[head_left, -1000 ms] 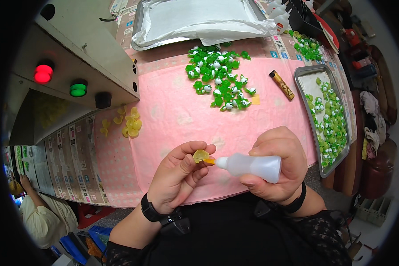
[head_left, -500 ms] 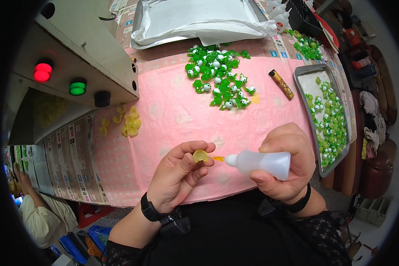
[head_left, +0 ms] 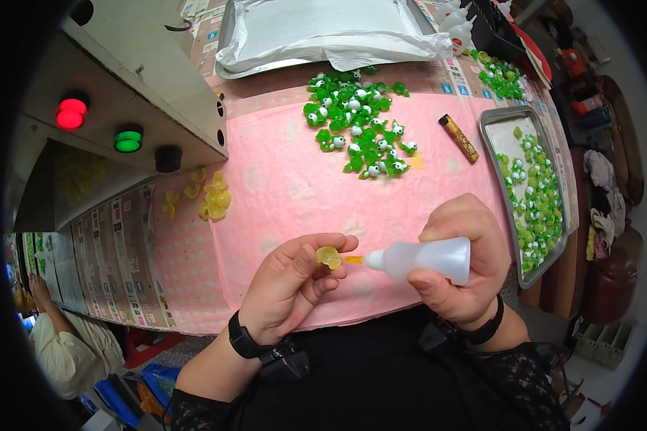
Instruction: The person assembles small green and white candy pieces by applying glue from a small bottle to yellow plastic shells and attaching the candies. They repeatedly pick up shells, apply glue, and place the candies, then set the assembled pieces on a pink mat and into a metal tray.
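My left hand [head_left: 287, 280] pinches a small translucent yellow cup-shaped piece [head_left: 328, 257] between its fingertips. Wrapped round a white squeeze bottle [head_left: 428, 260], my right hand [head_left: 474, 251] holds it on its side, its orange needle tip [head_left: 353, 259] pointing left. That tip meets or nearly meets the yellow piece; exact contact is too small to tell. More yellow pieces [head_left: 214, 201] lie at the left of the pink cloth [head_left: 280, 194]. Beyond my hands is a heap of green pieces with white eyeball-like balls [head_left: 359, 118].
A metal tray [head_left: 487, 136] at the right holds many green pieces. A lighter [head_left: 459, 138] lies beside it. A paper-lined tray [head_left: 331, 36] stands at the back. On the left is a machine [head_left: 133, 93] with red and green lights. Another person's arm [head_left: 50, 305] shows at far left.
The yellow piece has turned in my left fingers and sits slightly further right and lower. My right hand and the bottle have barely moved.
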Motion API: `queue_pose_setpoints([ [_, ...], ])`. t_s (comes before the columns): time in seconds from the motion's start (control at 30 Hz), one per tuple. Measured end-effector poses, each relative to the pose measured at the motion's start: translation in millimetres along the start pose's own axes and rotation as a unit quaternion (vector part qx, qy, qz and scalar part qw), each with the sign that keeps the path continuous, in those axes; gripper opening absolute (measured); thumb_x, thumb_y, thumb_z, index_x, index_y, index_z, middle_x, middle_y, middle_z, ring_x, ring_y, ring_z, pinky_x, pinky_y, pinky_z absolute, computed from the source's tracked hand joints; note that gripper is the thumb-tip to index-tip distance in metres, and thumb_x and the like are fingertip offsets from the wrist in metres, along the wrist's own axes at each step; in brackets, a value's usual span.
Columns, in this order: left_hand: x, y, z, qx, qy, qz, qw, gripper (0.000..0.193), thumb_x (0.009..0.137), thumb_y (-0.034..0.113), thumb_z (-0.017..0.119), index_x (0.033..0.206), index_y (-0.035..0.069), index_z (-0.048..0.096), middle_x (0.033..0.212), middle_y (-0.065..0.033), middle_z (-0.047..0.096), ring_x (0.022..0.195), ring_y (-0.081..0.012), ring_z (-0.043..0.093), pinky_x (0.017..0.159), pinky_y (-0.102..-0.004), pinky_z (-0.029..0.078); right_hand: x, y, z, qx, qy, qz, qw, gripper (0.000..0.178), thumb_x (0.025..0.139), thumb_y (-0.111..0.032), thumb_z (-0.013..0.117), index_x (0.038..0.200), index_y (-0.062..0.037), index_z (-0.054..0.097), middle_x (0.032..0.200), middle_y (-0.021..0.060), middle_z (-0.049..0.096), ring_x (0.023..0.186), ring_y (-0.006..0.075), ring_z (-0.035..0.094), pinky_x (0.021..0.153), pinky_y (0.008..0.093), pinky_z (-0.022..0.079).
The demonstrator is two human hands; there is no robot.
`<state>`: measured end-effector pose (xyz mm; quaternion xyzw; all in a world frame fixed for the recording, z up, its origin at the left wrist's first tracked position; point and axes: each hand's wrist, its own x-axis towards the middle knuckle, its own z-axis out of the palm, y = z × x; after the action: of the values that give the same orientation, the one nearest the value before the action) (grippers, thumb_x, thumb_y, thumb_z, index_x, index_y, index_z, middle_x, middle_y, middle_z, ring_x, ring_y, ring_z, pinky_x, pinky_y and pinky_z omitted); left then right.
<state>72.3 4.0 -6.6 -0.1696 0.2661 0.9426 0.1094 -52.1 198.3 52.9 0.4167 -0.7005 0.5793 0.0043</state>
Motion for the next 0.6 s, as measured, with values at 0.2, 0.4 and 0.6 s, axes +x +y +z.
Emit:
queue_pose_setpoints([
  [0.2,-0.9,0.7,0.5,0.005,-0.002,-0.002,1.000,0.045,0.097,0.031,0.053,0.125,-0.004,0.052,0.128,-0.0161,0.056,0.097,-0.0134,0.065,0.082,-0.0219,0.056,1.2,3.3,5.0,0.014,-0.010,0.004,1.000,0.030,0.071,-0.011,0.079,0.092,-0.0013,0.060,0.080,0.0101,0.058,0.070,0.0209,0.056,0.062,0.0303,0.045],
  [0.4,0.4,-0.5,-1.5,-0.005,-0.006,0.003,1.000,0.044,0.097,0.030,0.053,0.126,-0.003,0.051,0.129,-0.0166,0.055,0.099,-0.0151,0.065,0.083,-0.0224,0.056,-6.8,8.0,-0.3,0.080,0.029,0.068,0.994,0.035,0.075,-0.015,0.080,0.097,-0.0010,0.057,0.087,0.0091,0.056,0.076,0.0172,0.053,0.068,0.0273,0.043],
  [0.6,1.1,-0.4,-1.6,-0.012,-0.014,0.003,1.000,0.044,0.097,0.030,0.053,0.126,-0.003,0.051,0.129,-0.0163,0.055,0.099,-0.0144,0.064,0.084,-0.0227,0.056,-13.9,10.4,-8.7,0.147,0.039,0.128,0.980,0.032,0.077,-0.014,0.078,0.098,-0.0005,0.057,0.090,0.0082,0.055,0.078,0.0144,0.052,0.070,0.0257,0.042],
])
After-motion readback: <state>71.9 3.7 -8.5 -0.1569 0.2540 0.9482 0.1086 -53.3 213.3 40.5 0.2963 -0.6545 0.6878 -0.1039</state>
